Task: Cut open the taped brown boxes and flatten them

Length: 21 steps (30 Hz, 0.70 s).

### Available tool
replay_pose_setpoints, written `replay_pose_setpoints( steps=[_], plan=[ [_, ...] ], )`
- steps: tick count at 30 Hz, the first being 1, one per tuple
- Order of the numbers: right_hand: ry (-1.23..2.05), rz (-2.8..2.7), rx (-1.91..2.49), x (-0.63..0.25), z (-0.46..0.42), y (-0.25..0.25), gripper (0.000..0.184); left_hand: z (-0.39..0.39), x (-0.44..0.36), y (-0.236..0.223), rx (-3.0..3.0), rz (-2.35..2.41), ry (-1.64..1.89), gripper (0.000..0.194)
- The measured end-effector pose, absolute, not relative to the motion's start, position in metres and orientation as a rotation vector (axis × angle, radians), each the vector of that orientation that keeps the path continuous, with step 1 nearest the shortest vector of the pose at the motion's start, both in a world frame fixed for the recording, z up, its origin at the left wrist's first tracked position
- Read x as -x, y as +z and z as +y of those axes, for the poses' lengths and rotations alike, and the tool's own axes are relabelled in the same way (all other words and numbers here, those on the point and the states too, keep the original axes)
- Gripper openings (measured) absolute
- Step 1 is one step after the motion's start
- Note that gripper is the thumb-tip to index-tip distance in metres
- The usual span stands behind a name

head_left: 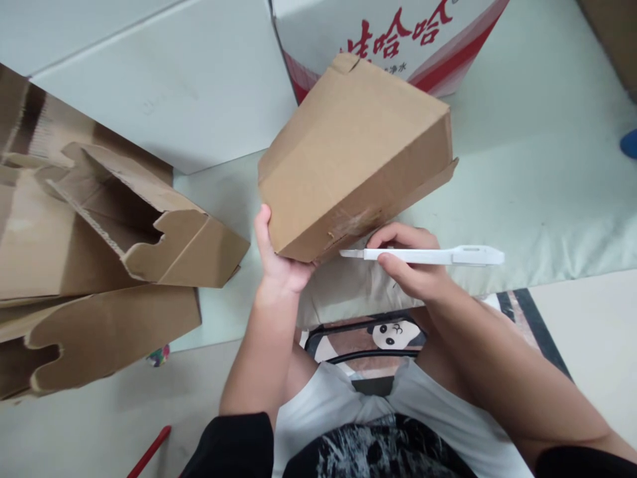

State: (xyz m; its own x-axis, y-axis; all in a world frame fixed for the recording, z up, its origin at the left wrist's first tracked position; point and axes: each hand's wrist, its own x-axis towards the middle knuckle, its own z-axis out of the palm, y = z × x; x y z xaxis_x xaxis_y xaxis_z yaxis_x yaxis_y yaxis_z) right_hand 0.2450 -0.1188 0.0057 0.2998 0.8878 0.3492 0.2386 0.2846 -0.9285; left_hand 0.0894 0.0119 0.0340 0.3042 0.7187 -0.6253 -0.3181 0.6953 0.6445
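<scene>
A brown cardboard box (355, 139) is tilted up in front of me, with a strip of clear tape (355, 222) along its near side. My left hand (283, 262) grips the lower left corner of this box, thumb on the outer face and the other fingers hidden beneath. In my right hand (411, 262) is a white utility knife (428, 255), pinched between thumb and fingers. Its short blade is out and points left, close to the box's lower edge; whether it touches the cardboard I cannot tell.
Opened brown cartons (164, 249) with cut-out edges are stacked at the left. Behind the held box stand a large white box (164, 93) and a white and red printed carton (398, 33). A pale green cloth (537, 179) covers the table. A blue object (630, 143) lies at the right edge.
</scene>
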Motion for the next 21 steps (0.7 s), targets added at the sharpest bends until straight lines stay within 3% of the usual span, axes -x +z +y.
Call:
replay_pose_setpoints(
  steps=[11, 21],
  plan=[
    [0.55, -1.226, 1.302, -0.2457, -0.1143, 0.0049, 0.011, 0.0103, -0.0897, 0.0297, -0.476, 1.007, 0.68, 0.059],
    [0.585, -1.102, 1.373, -0.2505, -0.1167, 0.0002, 0.026, 0.0146, -0.0849, 0.0306, -0.48, 1.008, 0.7, 0.063]
  ],
)
